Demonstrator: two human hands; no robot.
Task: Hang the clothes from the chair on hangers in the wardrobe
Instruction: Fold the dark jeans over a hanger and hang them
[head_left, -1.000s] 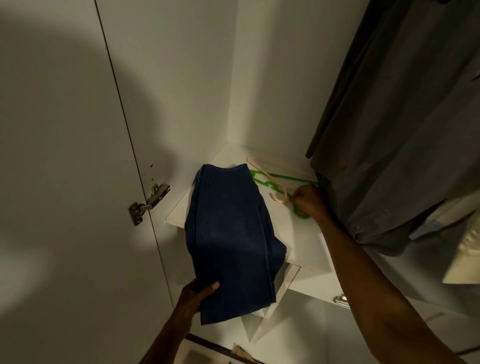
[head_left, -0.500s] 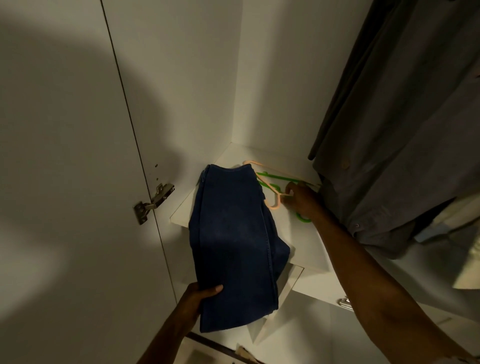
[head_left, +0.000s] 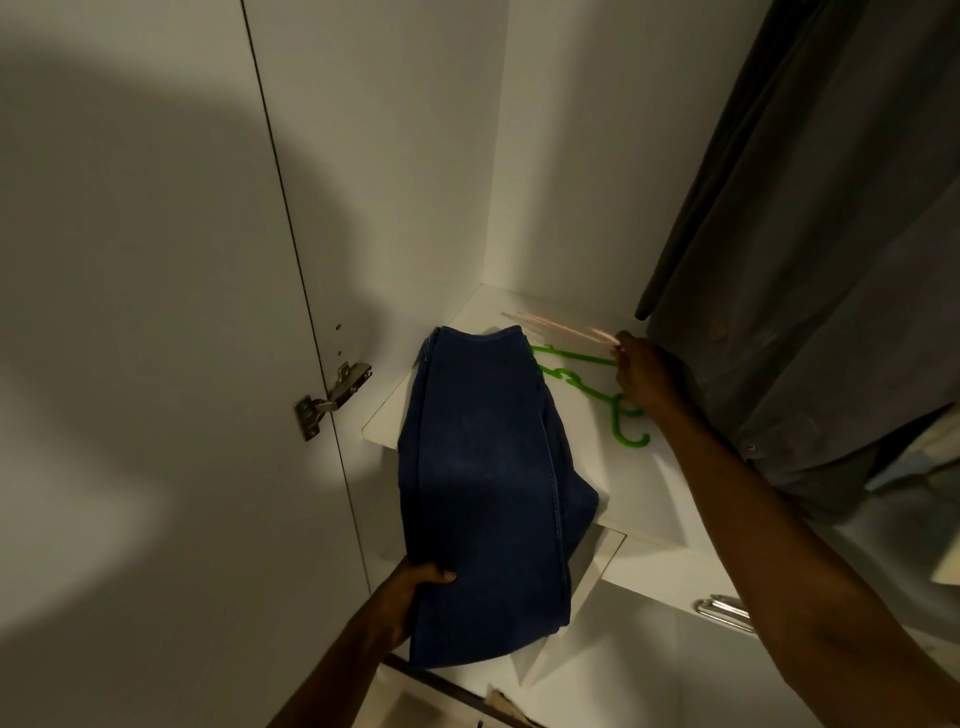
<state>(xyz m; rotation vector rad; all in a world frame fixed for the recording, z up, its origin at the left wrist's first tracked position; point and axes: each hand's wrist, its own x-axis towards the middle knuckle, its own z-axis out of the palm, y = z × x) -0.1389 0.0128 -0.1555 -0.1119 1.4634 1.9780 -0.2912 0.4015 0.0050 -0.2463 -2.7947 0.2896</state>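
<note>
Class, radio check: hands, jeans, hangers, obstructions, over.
Left hand grips folded jeans on shelf. Right hand lifting peach hanger. Green hanger lies beneath. Grey garment crowds right.

The peach hanger is smeared by motion blur — its hook and full outline cannot be made out, and its right end disappears behind the right hand. The green hanger is partly covered by that hand and by the folded jeans. The left hand shows only a thumb on the denim; its fingers are hidden beneath. The grey hanging garment is cut off by the top and right edges — its own hanger is out of view.
</note>
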